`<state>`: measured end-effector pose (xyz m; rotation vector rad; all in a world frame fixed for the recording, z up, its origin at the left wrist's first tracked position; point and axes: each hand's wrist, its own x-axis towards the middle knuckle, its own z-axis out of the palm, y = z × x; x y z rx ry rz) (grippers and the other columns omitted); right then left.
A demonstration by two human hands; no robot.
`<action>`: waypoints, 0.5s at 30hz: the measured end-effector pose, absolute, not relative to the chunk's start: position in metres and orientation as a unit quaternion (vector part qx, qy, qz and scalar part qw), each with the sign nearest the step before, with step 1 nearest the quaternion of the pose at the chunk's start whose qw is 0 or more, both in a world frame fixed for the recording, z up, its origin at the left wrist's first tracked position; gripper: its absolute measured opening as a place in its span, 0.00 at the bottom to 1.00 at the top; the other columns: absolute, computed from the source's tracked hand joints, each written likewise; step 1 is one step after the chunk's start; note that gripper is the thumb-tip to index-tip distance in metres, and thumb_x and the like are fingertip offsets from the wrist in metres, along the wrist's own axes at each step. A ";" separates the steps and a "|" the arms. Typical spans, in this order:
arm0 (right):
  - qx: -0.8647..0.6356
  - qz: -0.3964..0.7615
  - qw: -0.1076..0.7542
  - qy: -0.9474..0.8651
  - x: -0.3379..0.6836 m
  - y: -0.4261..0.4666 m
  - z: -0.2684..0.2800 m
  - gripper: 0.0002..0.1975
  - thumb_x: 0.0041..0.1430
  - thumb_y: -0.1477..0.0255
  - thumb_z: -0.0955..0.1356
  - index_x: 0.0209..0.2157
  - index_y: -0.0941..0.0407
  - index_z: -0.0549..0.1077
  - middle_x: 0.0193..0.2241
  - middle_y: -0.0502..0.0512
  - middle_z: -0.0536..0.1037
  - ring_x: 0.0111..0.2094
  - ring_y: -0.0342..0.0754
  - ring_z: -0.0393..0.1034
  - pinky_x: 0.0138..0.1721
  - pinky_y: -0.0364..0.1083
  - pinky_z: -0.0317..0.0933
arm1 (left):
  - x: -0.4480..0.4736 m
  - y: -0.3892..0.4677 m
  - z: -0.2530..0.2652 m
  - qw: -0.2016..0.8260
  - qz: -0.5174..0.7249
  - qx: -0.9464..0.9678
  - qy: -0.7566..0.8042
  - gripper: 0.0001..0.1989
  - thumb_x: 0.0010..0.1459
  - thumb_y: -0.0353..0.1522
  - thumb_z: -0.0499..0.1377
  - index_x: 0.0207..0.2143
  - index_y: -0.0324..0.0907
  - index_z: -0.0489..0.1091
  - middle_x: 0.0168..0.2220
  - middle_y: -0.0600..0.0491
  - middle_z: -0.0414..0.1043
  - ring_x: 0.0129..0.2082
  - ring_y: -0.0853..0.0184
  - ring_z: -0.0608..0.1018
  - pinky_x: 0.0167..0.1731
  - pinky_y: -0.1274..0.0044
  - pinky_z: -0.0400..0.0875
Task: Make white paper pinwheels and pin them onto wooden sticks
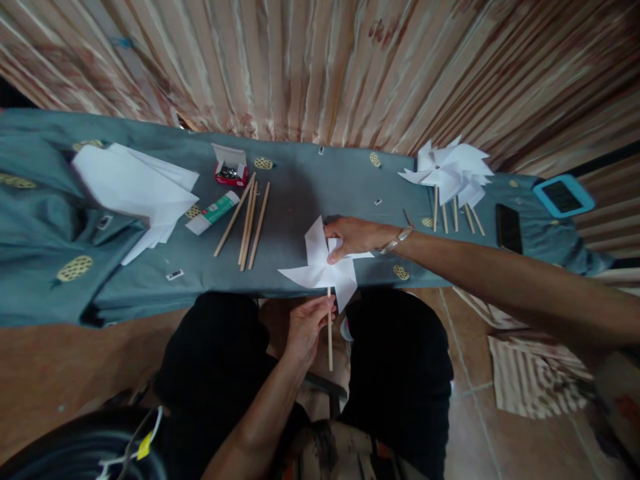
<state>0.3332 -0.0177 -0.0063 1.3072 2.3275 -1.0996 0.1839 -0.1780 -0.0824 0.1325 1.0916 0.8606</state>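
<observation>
A white paper pinwheel (320,272) on a wooden stick (330,343) is between my hands at the table's front edge. My left hand (309,323) pinches the stick just below the paper blades. From the right, my right hand (350,237) reaches over the pinwheel, its thumb pressed on the paper near the centre and its other fingers behind a blade. Left of the pinwheel lie several loose wooden sticks (247,227). Near them are a red open box of small metal pins (231,168) and a green and white small box (214,213).
White paper sheets (135,183) lie stacked at the left on the grey-green tablecloth (300,180). Several finished pinwheels (450,170) lie overlapped at the right. Beyond them are a dark phone (509,228) and a blue-framed device (564,196). A curtain (280,67) hangs behind the table.
</observation>
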 end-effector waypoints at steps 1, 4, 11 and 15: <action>0.446 -0.382 0.128 0.799 0.333 -0.017 -0.006 0.17 0.49 0.69 0.75 0.41 0.59 0.79 0.37 0.54 0.83 0.36 0.48 0.74 0.35 0.43 0.61 | 0.184 -0.178 -0.083 0.766 0.395 0.063 0.502 0.20 0.25 0.38 0.76 0.24 0.38 0.81 0.22 0.50 0.77 0.22 0.73 0.73 0.27 0.80 0.64; 0.446 -0.381 0.135 0.798 0.333 -0.016 -0.007 0.15 0.48 0.70 0.75 0.40 0.58 0.79 0.37 0.53 0.83 0.37 0.48 0.74 0.35 0.42 0.61 | 0.184 -0.177 -0.084 0.766 0.392 0.068 0.505 0.19 0.26 0.38 0.76 0.23 0.37 0.80 0.22 0.50 0.77 0.21 0.73 0.72 0.26 0.80 0.63; 0.439 -0.375 0.136 0.805 0.331 -0.015 -0.005 0.14 0.49 0.71 0.75 0.40 0.58 0.78 0.36 0.52 0.82 0.36 0.47 0.74 0.35 0.42 0.61 | 0.184 -0.175 -0.083 0.772 0.377 0.066 0.508 0.19 0.26 0.40 0.76 0.21 0.38 0.80 0.20 0.52 0.75 0.20 0.74 0.70 0.24 0.80 0.62; 0.456 -0.385 0.138 0.790 0.332 -0.015 -0.007 0.14 0.48 0.72 0.75 0.40 0.57 0.78 0.36 0.51 0.82 0.35 0.47 0.74 0.36 0.43 0.62 | 0.185 -0.174 -0.084 0.775 0.373 0.048 0.508 0.19 0.25 0.40 0.76 0.21 0.39 0.80 0.19 0.53 0.75 0.20 0.74 0.71 0.25 0.80 0.64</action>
